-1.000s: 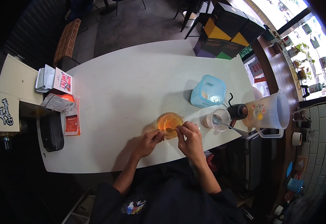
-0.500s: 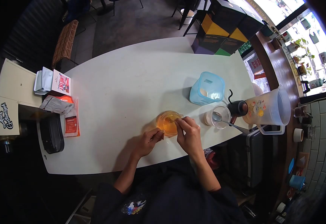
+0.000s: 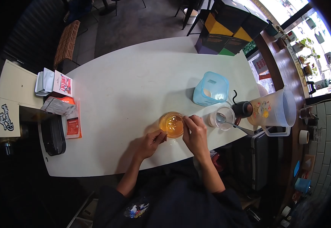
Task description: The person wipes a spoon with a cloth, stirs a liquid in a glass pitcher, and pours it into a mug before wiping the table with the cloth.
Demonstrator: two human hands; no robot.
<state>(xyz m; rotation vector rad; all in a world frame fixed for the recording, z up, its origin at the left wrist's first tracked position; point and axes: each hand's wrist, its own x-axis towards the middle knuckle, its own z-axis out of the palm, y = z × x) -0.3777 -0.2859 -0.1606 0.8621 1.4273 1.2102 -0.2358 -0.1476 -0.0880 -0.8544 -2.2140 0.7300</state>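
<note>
- Right hand (image 3: 197,133) has shifted towards the bowl's (image 3: 161,124) two o'clock, fingertips pinched, exposing more amber liquid (image 3: 174,130).
- Left hand (image 3: 148,145) pinches at seven o'clock; anything held is unclear.

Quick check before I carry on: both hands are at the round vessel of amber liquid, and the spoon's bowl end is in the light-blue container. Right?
The spoon's place is wrong. The head view shows the bowl end of the spoon at the clear cup, not in the light-blue container. Left hand and right hand are at the round vessel of amber liquid.
</note>
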